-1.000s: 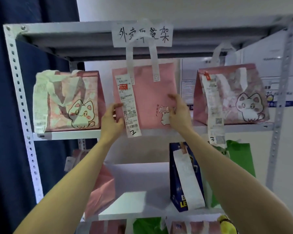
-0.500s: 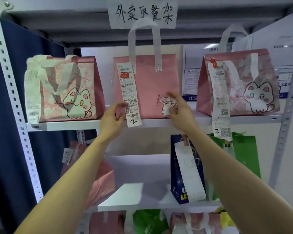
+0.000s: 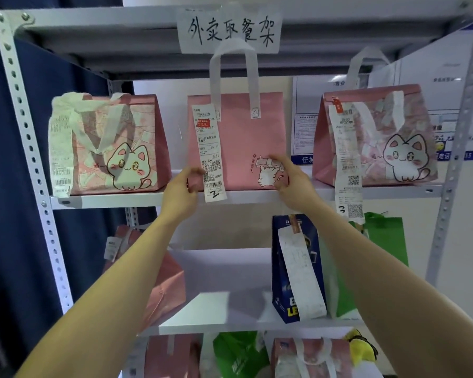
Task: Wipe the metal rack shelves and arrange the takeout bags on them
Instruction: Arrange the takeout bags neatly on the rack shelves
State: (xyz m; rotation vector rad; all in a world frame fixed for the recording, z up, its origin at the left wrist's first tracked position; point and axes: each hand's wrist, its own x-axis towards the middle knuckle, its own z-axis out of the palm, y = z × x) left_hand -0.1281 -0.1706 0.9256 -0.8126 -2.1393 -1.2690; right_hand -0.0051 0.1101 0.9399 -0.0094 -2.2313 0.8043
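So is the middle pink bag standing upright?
Upright: the bag sits flat on the shelf, handles up.

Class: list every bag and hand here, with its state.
middle pink bag: upright, handles up
left cat bag: upright, handles flopped
right cat bag: upright
blue bag: upright, lower shelf
left hand: grips middle pink bag's left corner
right hand: grips its right corner

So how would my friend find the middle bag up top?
Find the metal rack with the handwritten paper sign. The middle bag on the shelf below is plain pink, its receipt marked 2; the left bag and right bag show big cats.
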